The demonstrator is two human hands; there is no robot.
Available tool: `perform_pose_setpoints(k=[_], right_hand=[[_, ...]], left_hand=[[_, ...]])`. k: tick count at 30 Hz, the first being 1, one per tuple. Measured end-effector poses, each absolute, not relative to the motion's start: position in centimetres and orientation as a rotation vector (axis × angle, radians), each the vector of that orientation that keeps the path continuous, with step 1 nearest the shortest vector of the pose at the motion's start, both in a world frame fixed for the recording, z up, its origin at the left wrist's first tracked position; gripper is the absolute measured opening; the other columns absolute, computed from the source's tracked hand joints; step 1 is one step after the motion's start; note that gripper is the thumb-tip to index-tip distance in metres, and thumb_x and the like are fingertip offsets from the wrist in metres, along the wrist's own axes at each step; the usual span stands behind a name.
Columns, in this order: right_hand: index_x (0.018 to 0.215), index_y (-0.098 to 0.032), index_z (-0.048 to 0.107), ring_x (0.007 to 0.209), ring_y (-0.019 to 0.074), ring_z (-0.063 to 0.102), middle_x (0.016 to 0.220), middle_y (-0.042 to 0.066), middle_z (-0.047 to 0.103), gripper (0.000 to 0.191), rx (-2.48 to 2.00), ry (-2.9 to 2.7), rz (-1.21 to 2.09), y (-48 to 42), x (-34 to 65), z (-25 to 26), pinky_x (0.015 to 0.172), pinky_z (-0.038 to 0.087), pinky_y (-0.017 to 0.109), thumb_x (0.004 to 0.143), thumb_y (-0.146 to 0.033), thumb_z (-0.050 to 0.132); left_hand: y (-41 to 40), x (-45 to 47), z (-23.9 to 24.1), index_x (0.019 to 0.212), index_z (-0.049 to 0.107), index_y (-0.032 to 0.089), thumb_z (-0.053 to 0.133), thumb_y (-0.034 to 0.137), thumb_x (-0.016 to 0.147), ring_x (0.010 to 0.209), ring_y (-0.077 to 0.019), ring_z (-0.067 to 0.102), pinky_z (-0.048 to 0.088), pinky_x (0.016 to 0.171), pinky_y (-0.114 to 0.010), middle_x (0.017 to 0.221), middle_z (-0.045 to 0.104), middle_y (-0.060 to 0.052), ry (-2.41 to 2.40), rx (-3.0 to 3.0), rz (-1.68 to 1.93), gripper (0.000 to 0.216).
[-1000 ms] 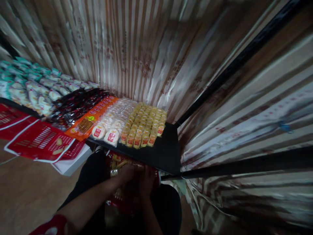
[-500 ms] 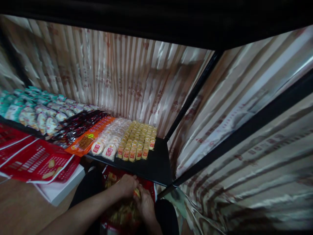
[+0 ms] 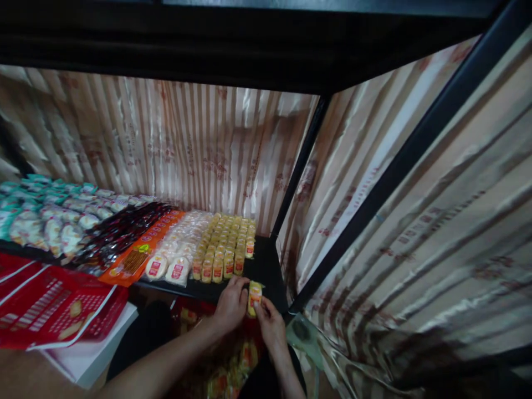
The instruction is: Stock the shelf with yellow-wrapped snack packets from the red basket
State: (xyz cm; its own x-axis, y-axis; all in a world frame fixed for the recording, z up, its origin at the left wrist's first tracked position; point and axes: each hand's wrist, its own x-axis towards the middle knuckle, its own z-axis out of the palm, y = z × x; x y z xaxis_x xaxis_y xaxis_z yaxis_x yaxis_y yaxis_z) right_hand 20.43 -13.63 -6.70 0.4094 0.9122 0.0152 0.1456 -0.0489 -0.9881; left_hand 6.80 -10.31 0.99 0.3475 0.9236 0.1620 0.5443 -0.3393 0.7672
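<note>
A small yellow wrapped snack cake (image 3: 255, 300) with a red-and-white label stands upright between the thumb and fingers of my right hand (image 3: 272, 327), just above the front edge of the black shelf (image 3: 266, 260). Close beside it on the left is my left hand (image 3: 231, 303), its fingers curled in; whether anything is inside them is hidden. Behind both hands, rows of matching yellow snack cakes (image 3: 224, 244) line the shelf. Below, between my knees, a red bag (image 3: 177, 310) holds more yellow packets (image 3: 233, 371), partly covered by my forearms.
Left of the yellow rows lie round white packaged cakes (image 3: 178, 270), an orange snack bag (image 3: 128, 265), dark shiny packets (image 3: 120, 235) and teal-and-white packets (image 3: 54, 191). A red printed bag (image 3: 62, 305) rests on a white box (image 3: 103, 343). Black frame posts (image 3: 299, 166) and striped curtain enclose the shelf.
Both hands have risen from over the red bag to the shelf's front edge. The yellow snack cake, earlier mostly hidden between them, now shows upright in my right hand. The view has shifted slightly.
</note>
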Motion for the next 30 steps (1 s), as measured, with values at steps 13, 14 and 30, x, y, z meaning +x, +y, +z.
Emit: perform_pose_setpoints(k=[13, 14, 30], right_hand=[[0.104, -0.017, 0.063, 0.080, 0.0207, 0.068, 0.091, 0.008, 0.072, 0.044, -1.522, -0.955, 0.681, -7.2, 22.8, -6.7, 0.076, 0.053, 0.033, 0.070, -0.043, 0.055], [0.102, -0.018, 0.064, 0.080, 0.0208, 0.068, 0.090, 0.008, 0.072, 0.042, -1.535, -0.940, 0.666, -6.7, 22.9, -6.8, 0.076, 0.053, 0.033, 0.069, -0.043, 0.056], [0.101, -0.015, 0.069, 0.085, 0.0221, 0.066, 0.099, 0.011, 0.070, 0.048, -1.594, -1.067, 0.627, 0.6, 23.4, -7.5, 0.082, 0.051, 0.034, 0.066, -0.045, 0.054]], left_hand=[[-10.2, 10.9, -0.8, 0.123, 0.052, 0.016, 0.028, 0.029, 0.090, 0.126, -0.0145, 0.043, 0.030, 0.111, -0.026, 0.135, 0.049, -0.007, 1.247, 1.656, 0.784, 0.043], [-9.8, 11.3, -0.9, 0.127, 0.048, 0.014, 0.028, 0.029, 0.091, 0.129, -0.0148, 0.041, 0.028, 0.113, -0.027, 0.138, 0.046, -0.008, 1.236, 1.619, 0.767, 0.045], [-3.6, 14.6, -3.2, 0.143, 0.026, 0.014, 0.025, 0.028, 0.093, 0.139, -0.0167, 0.024, 0.025, 0.115, -0.032, 0.151, 0.027, -0.008, 1.313, 1.537, 0.718, 0.051]])
